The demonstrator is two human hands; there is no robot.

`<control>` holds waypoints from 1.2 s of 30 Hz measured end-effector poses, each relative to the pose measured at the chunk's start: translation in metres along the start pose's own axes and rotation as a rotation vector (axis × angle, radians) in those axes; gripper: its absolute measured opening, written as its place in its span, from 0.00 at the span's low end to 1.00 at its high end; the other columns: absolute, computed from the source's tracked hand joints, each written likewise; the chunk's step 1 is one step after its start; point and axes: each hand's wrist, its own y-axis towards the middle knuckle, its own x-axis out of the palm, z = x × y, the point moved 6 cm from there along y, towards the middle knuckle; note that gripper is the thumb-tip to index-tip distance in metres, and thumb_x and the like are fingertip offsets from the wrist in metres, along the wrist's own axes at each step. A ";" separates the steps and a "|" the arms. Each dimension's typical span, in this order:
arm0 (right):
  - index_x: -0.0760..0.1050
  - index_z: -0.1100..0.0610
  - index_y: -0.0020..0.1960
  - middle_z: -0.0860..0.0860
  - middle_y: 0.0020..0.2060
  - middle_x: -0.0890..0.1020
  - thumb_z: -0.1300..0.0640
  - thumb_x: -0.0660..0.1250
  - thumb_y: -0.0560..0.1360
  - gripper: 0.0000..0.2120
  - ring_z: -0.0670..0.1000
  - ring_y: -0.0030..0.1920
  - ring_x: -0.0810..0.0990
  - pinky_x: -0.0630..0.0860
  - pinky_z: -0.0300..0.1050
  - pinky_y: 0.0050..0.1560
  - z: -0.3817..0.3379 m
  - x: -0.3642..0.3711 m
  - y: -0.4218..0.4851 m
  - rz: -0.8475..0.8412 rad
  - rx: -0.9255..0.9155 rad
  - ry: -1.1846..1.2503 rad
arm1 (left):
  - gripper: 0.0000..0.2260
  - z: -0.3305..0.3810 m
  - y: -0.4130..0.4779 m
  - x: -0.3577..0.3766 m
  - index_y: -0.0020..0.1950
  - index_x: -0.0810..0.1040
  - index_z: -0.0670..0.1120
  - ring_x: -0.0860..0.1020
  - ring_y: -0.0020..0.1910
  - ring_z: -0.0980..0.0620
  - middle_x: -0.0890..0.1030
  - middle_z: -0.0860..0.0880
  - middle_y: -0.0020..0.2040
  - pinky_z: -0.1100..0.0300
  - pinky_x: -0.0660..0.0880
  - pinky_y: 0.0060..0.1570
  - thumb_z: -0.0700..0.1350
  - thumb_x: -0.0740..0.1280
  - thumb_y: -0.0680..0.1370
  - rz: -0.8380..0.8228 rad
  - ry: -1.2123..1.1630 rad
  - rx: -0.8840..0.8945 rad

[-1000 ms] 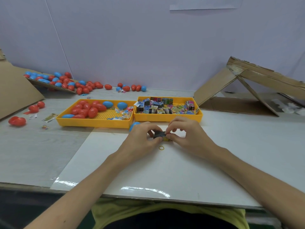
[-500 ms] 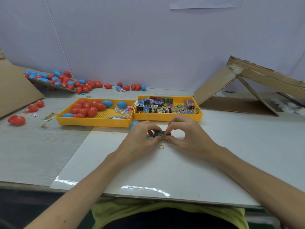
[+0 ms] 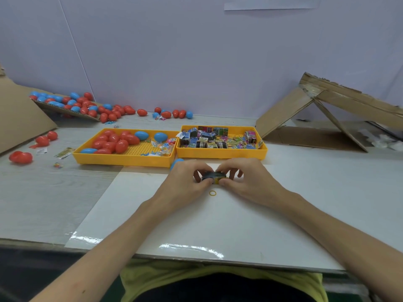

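Observation:
Over a white board (image 3: pixel 196 225), my left hand (image 3: pixel 185 182) and my right hand (image 3: pixel 244 179) together pinch a small dark packet (image 3: pixel 213 176) with a yellow edge. Fingers of both hands curl round its ends, and most of it is hidden between them. A small yellow rubber band (image 3: pixel 212 193) lies on the board just below the hands. A blue egg half (image 3: pixel 175 163) peeks out behind my left hand.
Two yellow trays stand behind the hands: the left tray (image 3: pixel 122 159) holds red and blue plastic eggs and small bags, the right tray (image 3: pixel 220 153) holds several little printed packets. More eggs (image 3: pixel 87 106) lie at the back left. A folded cardboard box (image 3: pixel 327 114) stands at right.
Both hands stay at the same spot, working the dark packet between the fingertips. The packet has turned slightly.

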 end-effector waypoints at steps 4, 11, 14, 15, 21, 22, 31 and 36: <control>0.83 0.54 0.50 0.45 0.42 0.84 0.61 0.76 0.73 0.07 0.45 0.38 0.79 0.72 0.32 0.38 0.000 -0.001 -0.001 0.027 0.056 0.057 | 0.09 -0.003 0.000 0.000 0.54 0.86 0.48 0.80 0.40 0.56 0.85 0.55 0.44 0.65 0.77 0.42 0.39 0.74 0.75 -0.001 -0.036 -0.042; 0.83 0.51 0.47 0.45 0.40 0.84 0.61 0.76 0.73 0.07 0.42 0.31 0.76 0.68 0.30 0.33 0.000 -0.001 -0.001 0.016 0.133 0.105 | 0.09 -0.003 0.000 -0.002 0.53 0.86 0.49 0.79 0.38 0.57 0.84 0.57 0.42 0.72 0.72 0.38 0.40 0.75 0.74 0.004 -0.030 -0.058; 0.83 0.52 0.47 0.46 0.40 0.84 0.61 0.76 0.72 0.07 0.43 0.33 0.79 0.72 0.33 0.35 -0.001 -0.001 0.000 0.007 0.161 0.135 | 0.09 -0.003 -0.001 -0.001 0.52 0.86 0.49 0.79 0.37 0.58 0.84 0.55 0.43 0.70 0.73 0.39 0.40 0.75 0.74 -0.015 -0.051 -0.066; 0.83 0.53 0.47 0.47 0.40 0.84 0.61 0.76 0.72 0.06 0.44 0.34 0.80 0.74 0.35 0.36 -0.001 0.000 0.000 0.003 0.165 0.140 | 0.08 -0.003 -0.001 -0.001 0.51 0.86 0.49 0.79 0.37 0.58 0.85 0.54 0.43 0.69 0.74 0.40 0.40 0.76 0.74 -0.017 -0.063 -0.067; 0.82 0.53 0.49 0.50 0.42 0.84 0.63 0.77 0.70 0.10 0.46 0.37 0.81 0.79 0.38 0.39 -0.004 -0.001 0.000 0.002 0.167 0.165 | 0.09 -0.003 -0.001 -0.003 0.47 0.85 0.53 0.80 0.36 0.59 0.85 0.54 0.42 0.71 0.74 0.38 0.39 0.77 0.73 -0.019 -0.119 -0.092; 0.82 0.53 0.50 0.50 0.43 0.84 0.63 0.77 0.69 0.12 0.45 0.37 0.81 0.80 0.39 0.40 -0.005 -0.002 0.001 -0.004 0.169 0.165 | 0.09 -0.003 -0.001 -0.003 0.47 0.84 0.54 0.80 0.37 0.57 0.85 0.54 0.42 0.71 0.74 0.38 0.40 0.77 0.73 -0.013 -0.115 -0.100; 0.82 0.54 0.46 0.48 0.41 0.84 0.65 0.76 0.70 0.09 0.44 0.36 0.80 0.77 0.36 0.39 -0.005 -0.001 0.001 -0.009 0.206 0.163 | 0.11 -0.003 -0.001 0.001 0.53 0.85 0.50 0.81 0.39 0.50 0.85 0.51 0.45 0.61 0.78 0.41 0.40 0.77 0.72 -0.048 -0.138 -0.114; 0.81 0.52 0.45 0.51 0.41 0.85 0.62 0.77 0.71 0.08 0.47 0.38 0.82 0.78 0.39 0.39 -0.002 -0.003 0.002 -0.001 0.223 0.160 | 0.13 -0.002 -0.001 -0.001 0.57 0.83 0.50 0.79 0.42 0.53 0.83 0.54 0.46 0.63 0.76 0.43 0.44 0.77 0.73 -0.026 -0.039 -0.090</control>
